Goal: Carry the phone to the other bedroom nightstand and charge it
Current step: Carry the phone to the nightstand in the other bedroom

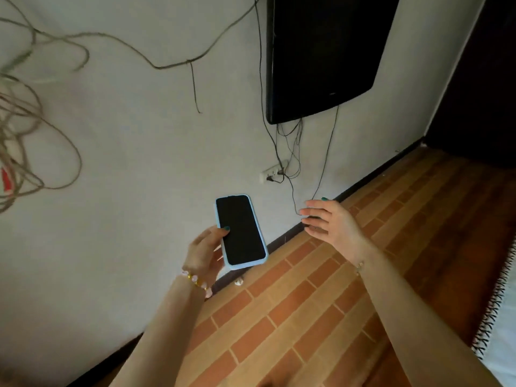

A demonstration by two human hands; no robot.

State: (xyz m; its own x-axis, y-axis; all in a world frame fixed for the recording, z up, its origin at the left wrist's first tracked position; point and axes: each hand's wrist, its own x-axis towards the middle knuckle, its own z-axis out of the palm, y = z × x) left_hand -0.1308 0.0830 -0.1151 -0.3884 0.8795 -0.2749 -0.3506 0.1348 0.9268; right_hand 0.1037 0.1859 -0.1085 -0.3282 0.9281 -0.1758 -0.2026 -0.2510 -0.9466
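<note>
Phone (240,230) in pale blue case, screen dark, gripped along its lower left edge by left hand (205,252), centre frame. Right hand (329,222) empty, fingers loosely spread, right of it. Behind: wall socket (273,172) with trailing cables (293,191), black television (324,54) upper right, brick-patterned floor (307,303) below.

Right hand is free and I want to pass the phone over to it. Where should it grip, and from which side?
Grip the phone across its two long edges near the upper end, coming in from its right side. The left hand holds the lower left edge with the thumb on the dark screen, so the top half and right edge stay exposed. The open right hand is already level with that side.
</note>
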